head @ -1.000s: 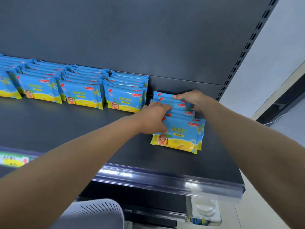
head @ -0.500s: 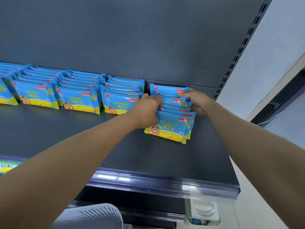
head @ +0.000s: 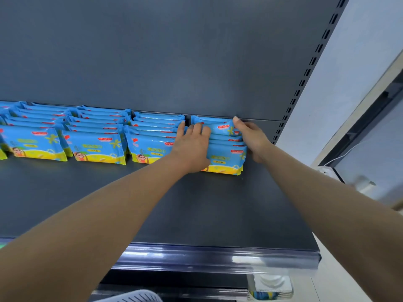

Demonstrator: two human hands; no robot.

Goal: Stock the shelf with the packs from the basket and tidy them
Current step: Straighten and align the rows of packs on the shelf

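Five rows of packs (head: 96, 147) stand along the back of the shelf (head: 196, 210), running from the left edge of the frame to right of centre; the one at the far left is cut off by the frame, three stand whole, and the rightmost row (head: 224, 158) sits between the two hands; at least four pack tops show in that row, the rest being hidden by the hands. The packs are flat, soft, glossy film pouches with crimped ends, blue above and yellow below, each with a cartoon figure and a small red label; they stand on edge, one behind another, faces toward the camera. The shelf is smooth, dark grey, matt metal, as is the back panel (head: 174, 51); a shiny clear price rail (head: 196, 258) runs along the front lip, low in the frame; one slotted upright (head: 305, 73) slants up the right side; a white perforated basket (head: 135, 297) shows at the bottom edge.

The left hand (head: 192, 147) lies over the left end of the rightmost row, fingers (head: 197, 129) straight and close together, pressing on the pack tops; the right hand (head: 254, 138) cups the right end, one digit (head: 237, 122) laid over the rear pack's top corner and the others curled against the side; the row sits squeezed between them, its rear pack touching the back panel.
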